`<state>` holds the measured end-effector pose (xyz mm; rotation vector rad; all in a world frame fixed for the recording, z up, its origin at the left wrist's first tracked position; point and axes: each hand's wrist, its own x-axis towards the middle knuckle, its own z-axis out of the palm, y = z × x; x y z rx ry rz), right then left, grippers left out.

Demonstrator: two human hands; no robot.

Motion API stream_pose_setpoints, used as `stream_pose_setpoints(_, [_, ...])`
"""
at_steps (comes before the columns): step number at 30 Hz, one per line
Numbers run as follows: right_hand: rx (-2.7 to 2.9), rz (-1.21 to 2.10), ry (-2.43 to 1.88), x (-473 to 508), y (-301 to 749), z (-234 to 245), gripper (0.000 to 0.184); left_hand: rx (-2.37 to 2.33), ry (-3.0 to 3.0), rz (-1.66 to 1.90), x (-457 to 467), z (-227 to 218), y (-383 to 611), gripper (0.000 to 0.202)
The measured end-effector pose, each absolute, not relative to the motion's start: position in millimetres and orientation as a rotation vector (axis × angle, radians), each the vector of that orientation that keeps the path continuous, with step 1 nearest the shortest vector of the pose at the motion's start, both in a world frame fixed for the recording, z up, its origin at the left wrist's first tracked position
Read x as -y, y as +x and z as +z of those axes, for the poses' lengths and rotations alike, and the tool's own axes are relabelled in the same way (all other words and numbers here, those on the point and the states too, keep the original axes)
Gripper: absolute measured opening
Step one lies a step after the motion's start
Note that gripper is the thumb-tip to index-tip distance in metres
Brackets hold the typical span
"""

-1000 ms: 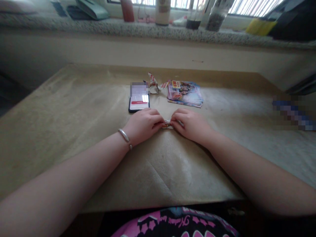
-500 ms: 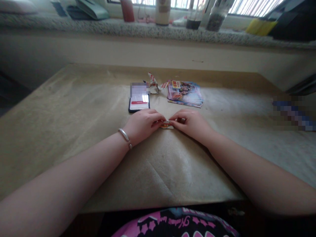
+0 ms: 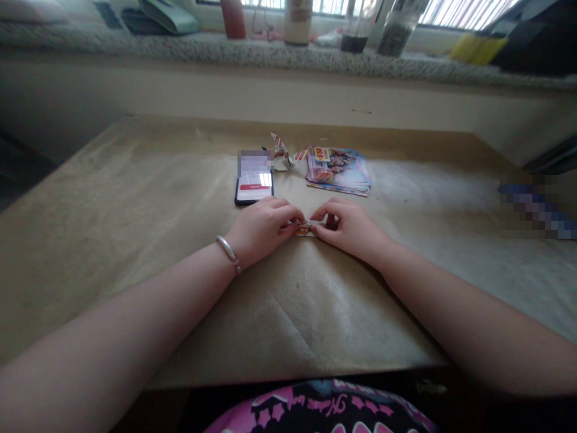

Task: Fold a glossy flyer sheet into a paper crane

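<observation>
A small folded strip of printed paper [image 3: 306, 228] lies on the brown paper between my hands, its middle partly hidden by my fingers. My left hand [image 3: 264, 230], with a silver bangle [image 3: 228, 248] at the wrist, pinches the strip's left end. My right hand [image 3: 347, 228] holds the right end between curled fingers and thumb. Beyond my left hand lies a smartphone [image 3: 253, 187] with a lit screen. A twisted paper strip [image 3: 282, 153] and a stack of glossy printed cards [image 3: 338, 172] sit farther ahead.
Brown paper [image 3: 360, 313] covers the table, with creases near me. A granite sill [image 3: 270, 54] along the far side holds jars and bottles [image 3: 399, 27]. A blurred blue object [image 3: 536, 207] sits at the right edge.
My right fingers have curled and shifted on the paper strip, with the hands staying close together. The phone, cards and twisted strip have not moved.
</observation>
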<state>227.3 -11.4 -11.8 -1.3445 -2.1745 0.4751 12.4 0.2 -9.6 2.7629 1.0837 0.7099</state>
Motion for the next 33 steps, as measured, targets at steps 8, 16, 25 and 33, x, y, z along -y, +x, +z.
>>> stream_pose_setpoints(8, [2.294, 0.411, -1.316, 15, 227, -8, 0.006, -1.086, 2.732, 0.699, 4, -8, 15, 0.016])
stream_pose_setpoints(16, [2.402, 0.233, -1.277, 17, 226, -4, 0.007, -0.99, 2.814, 0.638, 1, -10, 15, 0.015])
stream_pose_setpoints(25, [2.455, 0.156, -1.289, 20, 222, 0, 0.009, -1.026, 2.952, 0.598, 1, -9, 18, 0.016])
stream_pose_setpoints(33, [2.693, -0.088, -1.234, 16, 224, 2, 0.022, -0.97, 2.987, 0.569, -1, -9, 19, 0.022])
